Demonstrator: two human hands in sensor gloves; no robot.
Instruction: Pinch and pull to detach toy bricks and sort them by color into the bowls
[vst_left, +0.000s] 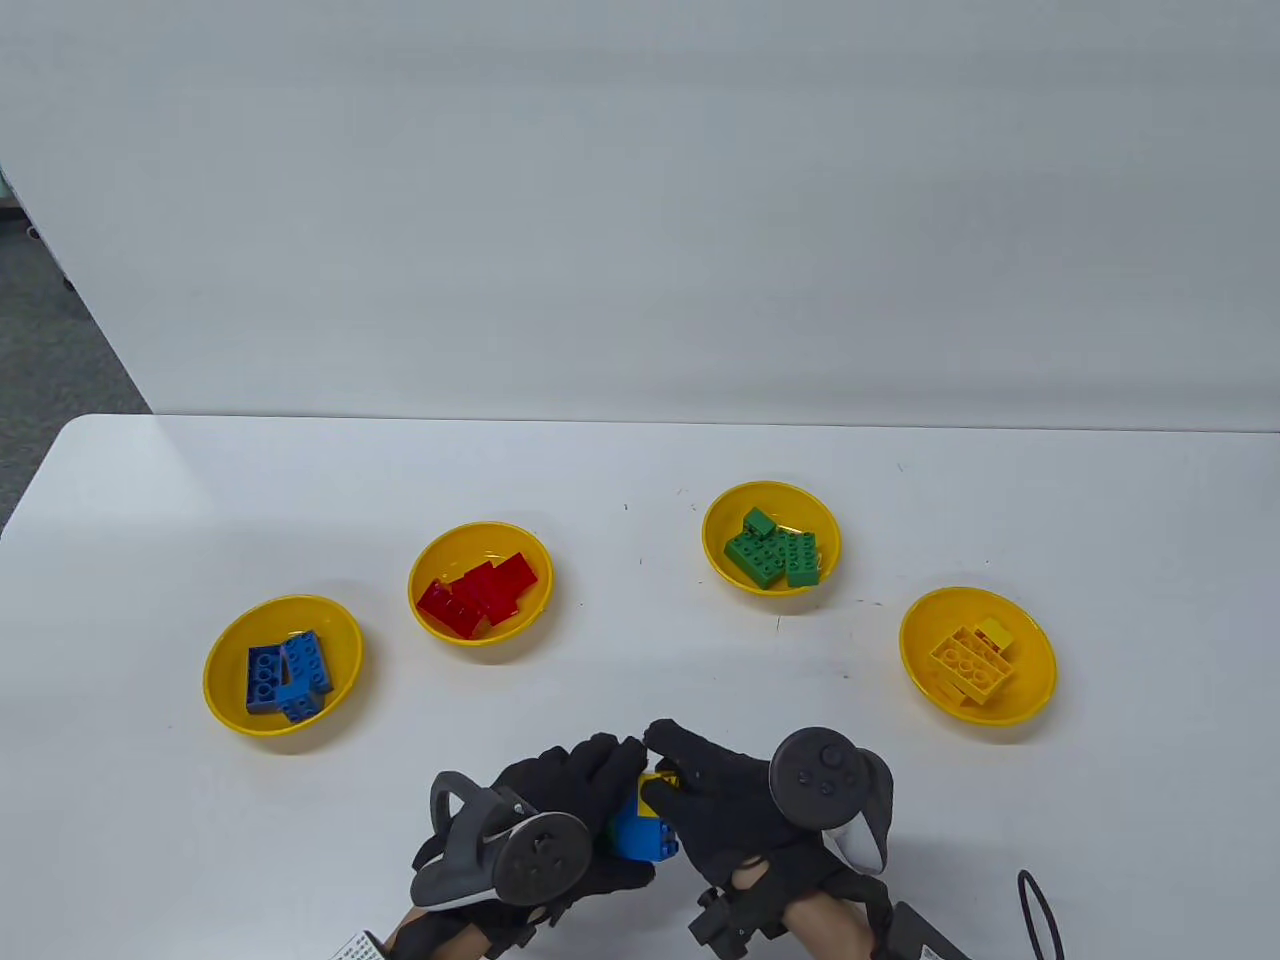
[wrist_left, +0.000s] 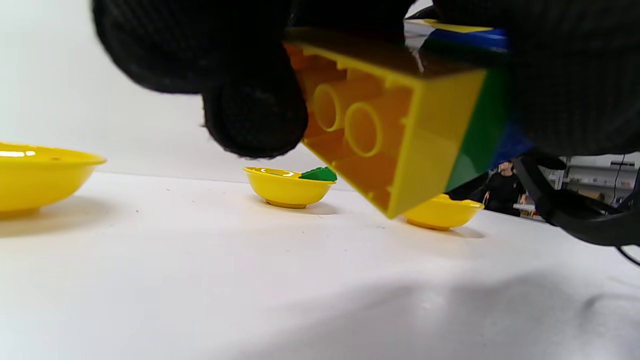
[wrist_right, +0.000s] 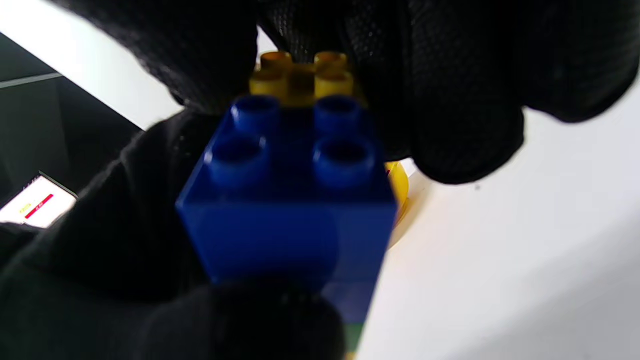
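You've got both hands on the last clump now, left hand (vst_left: 560, 810) and right hand (vst_left: 730, 800) curled round the stack (vst_left: 645, 825) just above the table's (vst_left: 640, 480) near edge, fingertips meeting over the top. Most of the sorting looks done: blue bricks (vst_left: 285, 675) sit in the far-left bowl (vst_left: 220, 690), red bricks (vst_left: 478, 593) in the next bowl (vst_left: 425, 610), green bricks (vst_left: 775, 553) in the third bowl (vst_left: 715, 545), yellow bricks (vst_left: 975, 660) in the right-hand bowl (vst_left: 915, 650). No loose bricks show on the tabletop, so what you hold seems to be all that's left, and it needs splitting and dropping by colour. From above, that stack reads as mostly blue with a sliver of yellow and a trace of green at its left edge. Your left wrist view tells more: a yellow brick (wrist_left: 400, 145) at the bottom with its hollow underside showing, a green layer (wrist_left: 480, 130) above it, then blue. Your right wrist view gives the other end, a blue brick (wrist_right: 290, 200) studs-up with yellow studs (wrist_right: 300, 75) behind it, your fingers (wrist_right: 465, 90) clamped round both. So, by my reckoning, at least three colours to pull apart.
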